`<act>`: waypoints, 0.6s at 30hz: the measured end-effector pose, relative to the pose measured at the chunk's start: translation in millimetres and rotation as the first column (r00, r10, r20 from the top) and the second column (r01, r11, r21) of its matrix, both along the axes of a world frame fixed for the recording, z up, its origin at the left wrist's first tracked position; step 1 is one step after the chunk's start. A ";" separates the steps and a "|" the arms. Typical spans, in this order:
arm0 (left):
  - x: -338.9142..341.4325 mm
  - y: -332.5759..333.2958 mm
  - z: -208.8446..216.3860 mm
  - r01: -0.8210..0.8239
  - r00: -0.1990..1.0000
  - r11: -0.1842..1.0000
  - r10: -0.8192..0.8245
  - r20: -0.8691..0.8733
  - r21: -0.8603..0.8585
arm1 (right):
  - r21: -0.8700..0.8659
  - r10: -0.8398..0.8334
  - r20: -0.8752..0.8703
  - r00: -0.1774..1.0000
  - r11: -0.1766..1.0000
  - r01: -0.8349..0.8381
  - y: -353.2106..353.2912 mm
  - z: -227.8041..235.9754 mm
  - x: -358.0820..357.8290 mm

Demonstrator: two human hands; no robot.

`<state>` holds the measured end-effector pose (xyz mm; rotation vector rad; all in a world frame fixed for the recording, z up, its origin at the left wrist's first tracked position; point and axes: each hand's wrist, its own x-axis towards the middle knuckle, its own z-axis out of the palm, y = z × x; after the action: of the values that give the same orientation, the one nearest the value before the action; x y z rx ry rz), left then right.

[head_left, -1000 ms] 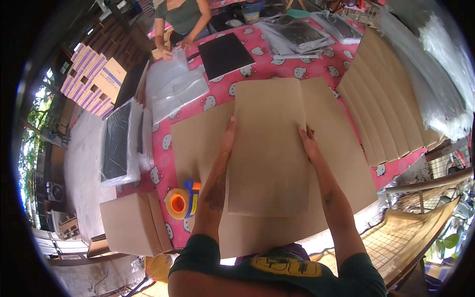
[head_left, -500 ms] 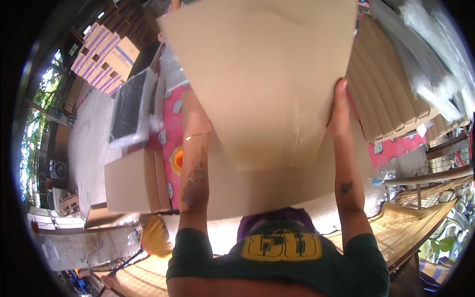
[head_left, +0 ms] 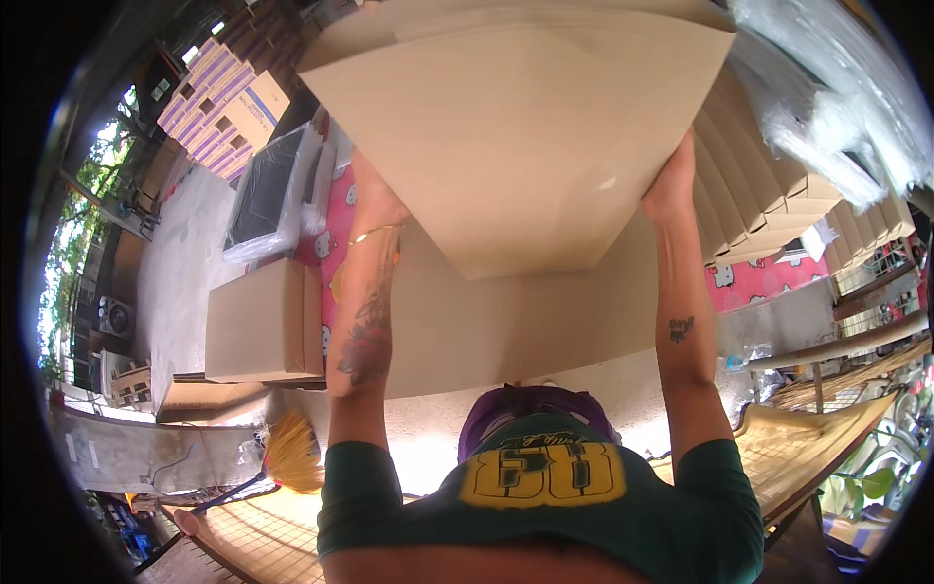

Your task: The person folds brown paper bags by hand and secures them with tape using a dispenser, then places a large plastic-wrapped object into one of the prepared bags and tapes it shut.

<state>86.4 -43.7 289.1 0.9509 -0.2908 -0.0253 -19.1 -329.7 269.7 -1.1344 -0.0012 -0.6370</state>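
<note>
A large plain brown cardboard box (head_left: 525, 146) is held up in front of me, its broad side facing me and narrowing toward the bottom. My left hand (head_left: 376, 191) presses along its left side, the fingers hidden behind the cardboard. On the opposite side my right hand (head_left: 671, 185) supports the box, its fingers also mostly out of sight. At the top, the box's upper edges and folded flaps (head_left: 506, 18) show. Beneath it lies a flat cardboard sheet (head_left: 506, 331) on the work surface, close to my body.
To the left stand a smaller cardboard box (head_left: 263, 321) and a plastic-wrapped dark panel (head_left: 268, 195) near a pink patterned cover (head_left: 341, 209). Folded cartons (head_left: 754, 185) and clear plastic wrap (head_left: 827, 107) lie at right. Stacked cartons (head_left: 224, 107) rise behind; a broom (head_left: 292, 453) lies lower left.
The box has tilted, so its upper edges and flaps now show, and its lower end sits higher in view. Both hands have moved up with it, still at its sides.
</note>
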 end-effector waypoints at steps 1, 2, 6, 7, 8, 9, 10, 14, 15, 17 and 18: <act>5.1 -25.0 -11.3 0.047 0.998 0.998 -0.049 -0.026 -0.048 | -0.021 -0.035 -0.013 0.999 0.999 0.035 -16.5 1.1 -11.5; 7.5 -18.1 -10.8 0.086 0.996 0.996 -0.086 0.002 -0.020 | -0.006 -0.011 -0.005 1.000 1.000 0.011 -11.6 15.7 -21.0; 20.3 -3.5 -20.1 0.034 0.999 0.999 -0.034 0.012 0.003 | 0.099 0.045 -0.007 0.999 0.994 -0.045 -3.8 8.3 -16.6; 25.5 -7.9 -37.2 -0.018 1.000 1.000 0.018 -0.025 -0.019 | 0.079 -0.002 -0.076 0.997 0.997 0.008 -3.2 -10.2 -7.5; 31.5 -15.6 -48.5 0.000 0.999 1.000 0.000 -0.045 0.001 | 0.053 -0.063 -0.146 0.987 0.996 0.071 -6.0 -31.8 3.6; 38.1 -19.1 -57.6 0.012 0.998 1.000 -0.010 -0.064 0.027 | 0.030 -0.119 -0.212 0.970 0.991 0.128 -8.2 -44.7 10.3; 44.8 -17.2 -63.2 0.009 0.997 0.999 -0.005 -0.076 0.053 | 0.051 -0.085 -0.193 0.978 0.994 0.097 -8.0 -43.0 13.0; 61.2 -5.3 -65.3 -0.325 0.945 0.917 0.311 0.096 0.230 | 0.086 -0.047 -0.160 0.986 0.994 0.061 7.5 -39.3 25.1; 53.9 8.5 -58.4 -0.474 0.880 0.813 0.432 0.196 0.339 | 0.090 -0.055 -0.167 0.984 0.993 0.071 19.4 -44.9 32.8; 34.1 -20.6 -42.4 -0.701 0.710 0.641 0.588 0.389 0.311 | 0.017 -0.151 -0.174 0.973 0.988 0.156 1.4 -31.9 26.6; 14.7 -22.3 -46.2 -0.820 0.564 0.525 0.679 0.470 0.227 | -0.002 -0.172 -0.178 0.969 0.985 0.174 4.2 -30.3 28.8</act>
<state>101.1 -66.0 242.9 1.4698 -0.1414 0.9549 9.7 -325.6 239.4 -1.1829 0.2573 -0.6869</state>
